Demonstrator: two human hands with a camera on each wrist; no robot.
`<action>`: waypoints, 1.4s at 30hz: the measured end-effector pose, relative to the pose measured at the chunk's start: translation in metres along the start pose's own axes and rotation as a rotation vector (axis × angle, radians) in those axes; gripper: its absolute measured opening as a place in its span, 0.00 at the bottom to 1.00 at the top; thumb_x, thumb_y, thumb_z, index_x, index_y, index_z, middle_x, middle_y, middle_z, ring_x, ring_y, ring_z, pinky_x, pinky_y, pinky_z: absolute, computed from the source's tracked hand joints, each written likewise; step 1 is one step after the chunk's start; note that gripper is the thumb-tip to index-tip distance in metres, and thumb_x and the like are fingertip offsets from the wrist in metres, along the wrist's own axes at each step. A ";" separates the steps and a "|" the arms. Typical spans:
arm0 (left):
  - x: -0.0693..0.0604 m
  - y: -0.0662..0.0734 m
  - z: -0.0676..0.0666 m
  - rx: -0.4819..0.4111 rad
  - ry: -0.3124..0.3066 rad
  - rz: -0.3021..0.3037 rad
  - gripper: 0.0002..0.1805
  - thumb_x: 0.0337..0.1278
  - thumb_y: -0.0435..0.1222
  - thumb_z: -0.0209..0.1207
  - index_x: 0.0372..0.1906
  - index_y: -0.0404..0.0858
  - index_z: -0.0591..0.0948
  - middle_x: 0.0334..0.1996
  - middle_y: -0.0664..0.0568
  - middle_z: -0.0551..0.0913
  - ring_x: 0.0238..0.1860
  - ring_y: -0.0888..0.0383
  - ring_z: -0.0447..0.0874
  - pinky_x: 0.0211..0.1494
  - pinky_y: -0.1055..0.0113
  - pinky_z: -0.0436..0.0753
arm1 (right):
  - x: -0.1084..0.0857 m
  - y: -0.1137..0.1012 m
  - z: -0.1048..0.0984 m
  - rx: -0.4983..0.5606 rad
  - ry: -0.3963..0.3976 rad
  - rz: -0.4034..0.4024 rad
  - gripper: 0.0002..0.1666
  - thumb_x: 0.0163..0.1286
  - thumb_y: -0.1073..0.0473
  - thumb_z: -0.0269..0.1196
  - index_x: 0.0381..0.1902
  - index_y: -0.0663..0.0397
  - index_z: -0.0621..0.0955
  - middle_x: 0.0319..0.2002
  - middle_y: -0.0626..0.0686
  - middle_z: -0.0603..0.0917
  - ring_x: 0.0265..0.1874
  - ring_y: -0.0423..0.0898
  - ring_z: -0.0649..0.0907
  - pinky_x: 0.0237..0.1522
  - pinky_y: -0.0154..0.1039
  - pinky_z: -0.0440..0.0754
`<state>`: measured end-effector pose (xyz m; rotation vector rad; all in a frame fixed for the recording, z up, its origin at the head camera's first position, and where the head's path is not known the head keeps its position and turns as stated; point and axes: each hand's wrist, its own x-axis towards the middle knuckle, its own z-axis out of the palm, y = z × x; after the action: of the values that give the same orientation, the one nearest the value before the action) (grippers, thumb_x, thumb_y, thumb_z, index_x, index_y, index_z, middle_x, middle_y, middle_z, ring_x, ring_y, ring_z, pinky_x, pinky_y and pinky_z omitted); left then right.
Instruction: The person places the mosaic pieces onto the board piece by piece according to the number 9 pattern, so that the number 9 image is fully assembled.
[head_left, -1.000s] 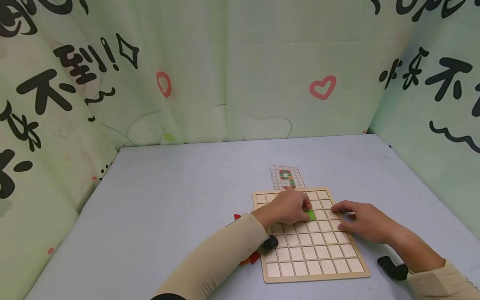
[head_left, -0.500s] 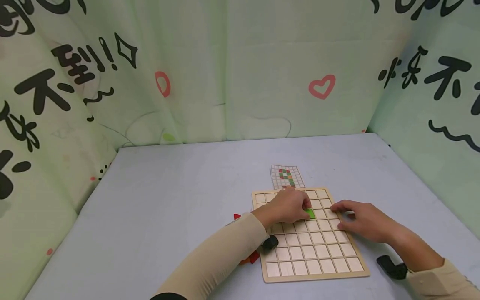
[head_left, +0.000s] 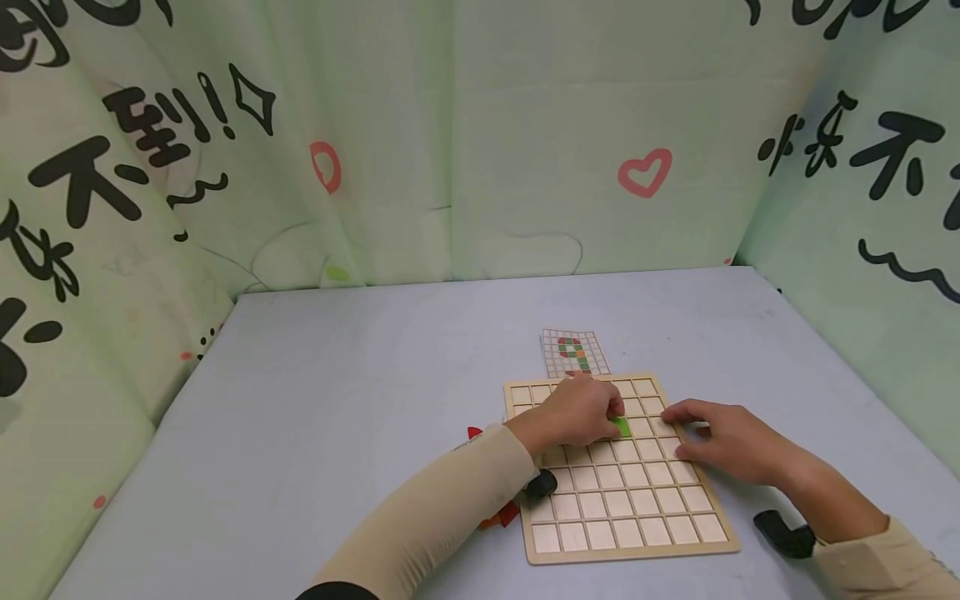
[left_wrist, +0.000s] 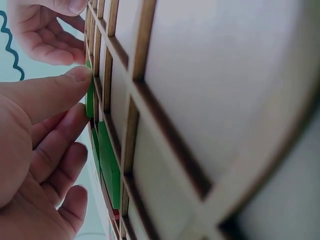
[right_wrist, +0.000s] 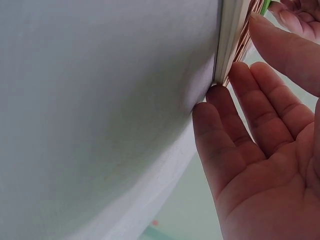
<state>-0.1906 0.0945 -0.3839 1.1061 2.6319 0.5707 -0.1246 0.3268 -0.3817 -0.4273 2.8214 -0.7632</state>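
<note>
A wooden grid board [head_left: 633,552] lies on the table. Over its upper middle, my left hand [head_left: 573,412] pinches a green tile [head_left: 622,427] between thumb and index finger, at one of the squares. In the left wrist view the pinched green tile [left_wrist: 90,95] stands up at the grid, and another green tile [left_wrist: 109,165] sits in a square nearby, with a bit of red beyond. My right hand [head_left: 731,442] rests its relaxed fingers along the board's right edge; in the right wrist view its fingertips touch the board's side [right_wrist: 227,45].
A card with a coloured grid pattern [head_left: 562,354] lies just behind the board. Red and orange pieces [head_left: 508,515] lie at the board's left side, partly behind the left sleeve, and another red piece [head_left: 474,432] farther up. Patterned curtains [head_left: 525,150] surround the table.
</note>
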 end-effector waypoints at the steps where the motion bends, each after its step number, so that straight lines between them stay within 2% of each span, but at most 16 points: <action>1: 0.000 0.000 0.000 -0.008 -0.002 -0.005 0.09 0.61 0.42 0.68 0.45 0.46 0.85 0.35 0.65 0.80 0.33 0.70 0.73 0.39 0.77 0.71 | 0.000 0.000 0.000 0.000 0.000 0.000 0.26 0.62 0.56 0.72 0.56 0.57 0.80 0.54 0.58 0.82 0.54 0.59 0.81 0.53 0.53 0.79; 7: -0.001 -0.002 -0.001 -0.065 -0.017 -0.016 0.10 0.61 0.42 0.69 0.44 0.46 0.84 0.35 0.65 0.80 0.34 0.70 0.74 0.39 0.78 0.71 | 0.000 0.000 0.000 0.004 0.003 -0.007 0.25 0.62 0.56 0.72 0.56 0.56 0.80 0.54 0.58 0.82 0.54 0.59 0.81 0.52 0.52 0.80; 21: -0.003 -0.016 0.001 -0.229 -0.056 0.039 0.13 0.60 0.40 0.70 0.48 0.44 0.85 0.39 0.65 0.84 0.40 0.73 0.77 0.46 0.80 0.73 | 0.001 -0.001 0.000 0.006 -0.005 0.013 0.26 0.62 0.55 0.72 0.56 0.57 0.80 0.55 0.60 0.82 0.53 0.60 0.81 0.52 0.55 0.79; 32: -0.011 -0.016 -0.009 -0.282 -0.094 0.032 0.17 0.60 0.41 0.70 0.54 0.44 0.85 0.45 0.65 0.85 0.47 0.73 0.79 0.51 0.79 0.73 | 0.000 0.000 0.000 0.000 -0.001 0.001 0.26 0.61 0.55 0.72 0.56 0.57 0.80 0.55 0.59 0.82 0.53 0.59 0.81 0.52 0.54 0.79; 42: -0.017 -0.018 -0.018 -0.325 -0.094 0.015 0.16 0.59 0.43 0.70 0.52 0.49 0.86 0.44 0.68 0.83 0.49 0.69 0.76 0.52 0.75 0.73 | 0.000 0.000 0.000 0.003 0.001 0.010 0.26 0.60 0.56 0.72 0.55 0.57 0.81 0.54 0.60 0.82 0.54 0.60 0.81 0.52 0.54 0.79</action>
<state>-0.1970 0.0662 -0.3745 1.0235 2.3449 0.8889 -0.1247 0.3263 -0.3816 -0.4121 2.8209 -0.7654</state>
